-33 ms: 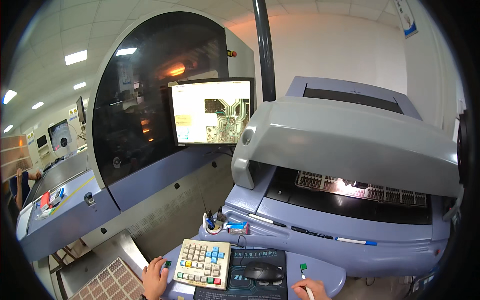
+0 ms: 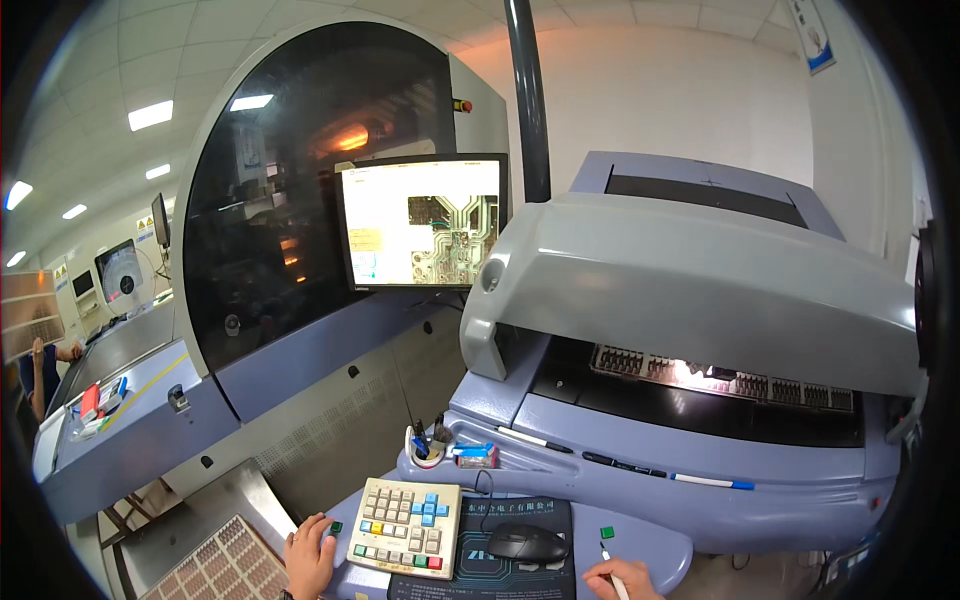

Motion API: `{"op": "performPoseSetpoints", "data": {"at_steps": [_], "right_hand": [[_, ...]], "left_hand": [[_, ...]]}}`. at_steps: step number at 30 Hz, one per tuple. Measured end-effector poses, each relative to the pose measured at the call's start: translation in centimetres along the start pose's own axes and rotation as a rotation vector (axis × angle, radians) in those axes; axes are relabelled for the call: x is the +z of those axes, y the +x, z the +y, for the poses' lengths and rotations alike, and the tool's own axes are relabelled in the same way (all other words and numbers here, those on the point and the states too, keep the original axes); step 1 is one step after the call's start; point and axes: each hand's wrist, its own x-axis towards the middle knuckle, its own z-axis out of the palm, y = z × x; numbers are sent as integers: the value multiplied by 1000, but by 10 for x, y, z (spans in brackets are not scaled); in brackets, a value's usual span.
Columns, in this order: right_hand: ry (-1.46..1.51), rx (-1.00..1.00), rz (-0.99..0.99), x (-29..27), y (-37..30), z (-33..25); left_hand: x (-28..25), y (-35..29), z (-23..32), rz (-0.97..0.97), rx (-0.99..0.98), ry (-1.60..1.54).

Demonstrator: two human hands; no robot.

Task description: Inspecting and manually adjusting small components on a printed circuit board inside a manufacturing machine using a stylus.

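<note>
Across the right of the frame stretches a grey-hooded machine [image 2: 690,300]; upper left of centre stands a dark-windowed machine [image 2: 300,210], with a lit monitor [image 2: 380,215] before it. Bottom centre, I have a dark mouse pad [image 2: 480,590] and a cream keypad [image 2: 385,545] overlapping its left edge. Left of the keypad, my left hand [image 2: 310,560] lies with fingers slightly spread; lower right, my right hand [image 2: 620,578] pinches a white pen [image 2: 619,587]. Between them sits a black mouse [image 2: 528,543]. One green button [image 2: 336,527] is at my left fingertips, contact unclear; another green button [image 2: 607,532] lies just beyond the pen's tip.
</note>
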Motion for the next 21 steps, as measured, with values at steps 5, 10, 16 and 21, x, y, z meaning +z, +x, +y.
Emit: {"op": "performPoseSetpoints", "data": {"at_steps": [5, 10, 16, 21], "right_hand": [[176, -255, -205, -7, 13, 1], [444, -80, -328, -9, 11, -6], [216, -352, -247, -6, 19, -13], [178, -329, -276, -6, 22, -15]], "left_hand": [[2, 6, -2, 33, 32, 13], [-1, 3, 2, 42, 15, 20], [-2, 3, 2, 65, 29, -22], [0, 6, -1, 67, 17, -105]]}}
